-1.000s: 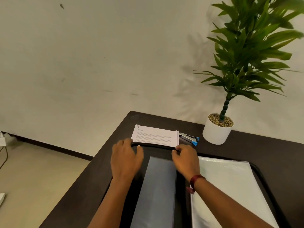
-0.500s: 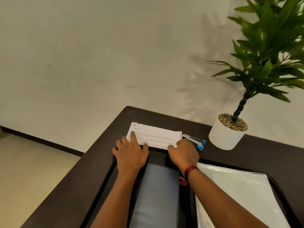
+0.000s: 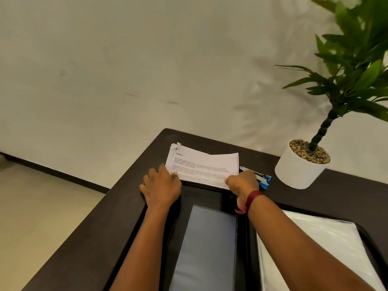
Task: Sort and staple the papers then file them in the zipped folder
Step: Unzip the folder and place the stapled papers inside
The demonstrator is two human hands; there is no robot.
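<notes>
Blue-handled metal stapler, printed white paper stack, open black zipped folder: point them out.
Blue-handled metal stapler (image 3: 260,177): head view, metal arm.
Printed white paper stack (image 3: 201,164): head view, top sheet's middle.
Open black zipped folder (image 3: 201,195): head view, dark inner panel.

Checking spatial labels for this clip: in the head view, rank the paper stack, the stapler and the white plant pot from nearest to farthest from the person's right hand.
1. Paper stack: the right hand grips its near right corner, so they touch.
2. Stapler: just right of the hand, partly hidden by it; contact unclear.
3. White plant pot: farther right, clearly apart.
</notes>
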